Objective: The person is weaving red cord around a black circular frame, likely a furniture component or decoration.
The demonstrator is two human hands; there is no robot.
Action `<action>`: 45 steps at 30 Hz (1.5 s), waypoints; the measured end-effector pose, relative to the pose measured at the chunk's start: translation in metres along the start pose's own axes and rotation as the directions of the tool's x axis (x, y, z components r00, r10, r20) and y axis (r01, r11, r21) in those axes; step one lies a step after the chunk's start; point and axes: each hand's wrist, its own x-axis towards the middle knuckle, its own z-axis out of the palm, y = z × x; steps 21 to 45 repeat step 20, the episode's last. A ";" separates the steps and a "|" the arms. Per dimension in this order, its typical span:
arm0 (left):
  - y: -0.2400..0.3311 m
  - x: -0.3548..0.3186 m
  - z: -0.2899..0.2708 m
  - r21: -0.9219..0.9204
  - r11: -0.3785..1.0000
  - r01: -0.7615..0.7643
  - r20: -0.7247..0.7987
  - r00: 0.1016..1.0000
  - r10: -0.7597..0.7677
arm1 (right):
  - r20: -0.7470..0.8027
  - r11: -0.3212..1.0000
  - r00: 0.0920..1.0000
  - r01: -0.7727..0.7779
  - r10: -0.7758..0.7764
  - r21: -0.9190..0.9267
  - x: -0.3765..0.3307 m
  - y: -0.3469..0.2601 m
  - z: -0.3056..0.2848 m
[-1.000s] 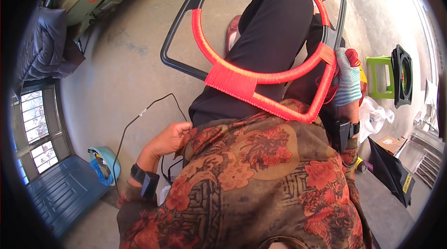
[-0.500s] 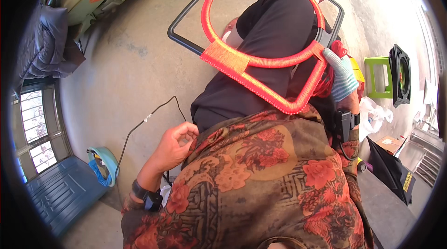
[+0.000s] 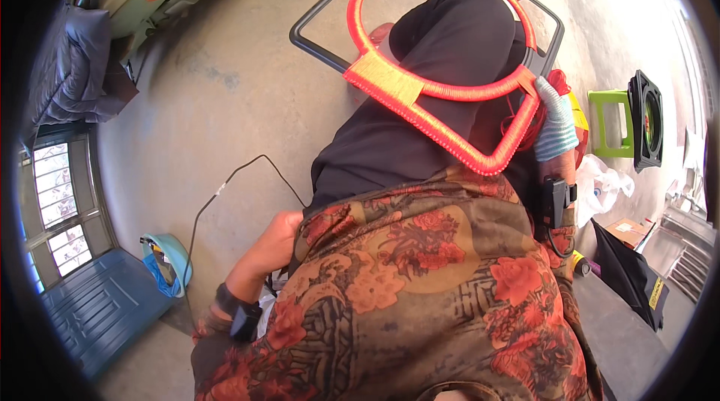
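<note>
My right hand (image 3: 556, 122), in a light blue and white knit glove, is closed on the right side of a black square frame with a round inner ring, partly wrapped in orange-red cord (image 3: 466, 91). The frame rests tilted over my black-trousered lap, one wrapped corner toward my body. Loose red cord (image 3: 527, 131) hangs beside the gloved hand. My bare left hand (image 3: 279, 240) is at my left hip against the edge of my floral shirt (image 3: 420, 273); its fingers are hidden there. Both wrists wear strapped black devices.
A black cable (image 3: 225, 185) arcs over the concrete floor by my left arm. A blue bucket (image 3: 178, 266) stands at the left. To the right are a green stool (image 3: 615, 148), another black frame (image 3: 647, 120), a clear plastic bag (image 3: 600, 184) and a black bag (image 3: 626, 273).
My left hand has turned and moved down to my hip, its fingers now out of sight behind the shirt. The wrapped frame has shifted slightly right, still in my right hand.
</note>
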 end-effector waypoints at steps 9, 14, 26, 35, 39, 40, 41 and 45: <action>-0.012 0.001 0.025 -0.225 0.916 -0.334 -0.439 0.873 0.210 | 0.067 1.000 0.998 -0.005 0.004 0.027 0.002 0.005 -0.011; -0.016 -0.008 0.034 -0.285 0.879 -0.383 -0.485 0.848 0.213 | 0.119 0.999 0.992 0.027 -0.031 0.032 -0.005 -0.001 0.004; -0.024 0.019 0.009 -0.696 0.653 -0.301 -0.293 0.948 0.124 | -0.001 0.994 1.000 0.015 -0.015 0.112 -0.001 0.006 -0.023; -0.024 0.019 0.009 -0.696 0.653 -0.301 -0.293 0.948 0.124 | -0.001 0.994 1.000 0.015 -0.015 0.112 -0.001 0.006 -0.023; -0.024 0.019 0.009 -0.696 0.653 -0.301 -0.293 0.948 0.124 | -0.001 0.994 1.000 0.015 -0.015 0.112 -0.001 0.006 -0.023; -0.024 0.019 0.009 -0.696 0.653 -0.301 -0.293 0.948 0.124 | -0.001 0.994 1.000 0.015 -0.015 0.112 -0.001 0.006 -0.023; -0.024 0.019 0.009 -0.696 0.653 -0.301 -0.293 0.948 0.124 | -0.001 0.994 1.000 0.015 -0.015 0.112 -0.001 0.006 -0.023; -0.024 0.019 0.009 -0.696 0.653 -0.301 -0.293 0.948 0.124 | -0.001 0.994 1.000 0.015 -0.015 0.112 -0.001 0.006 -0.023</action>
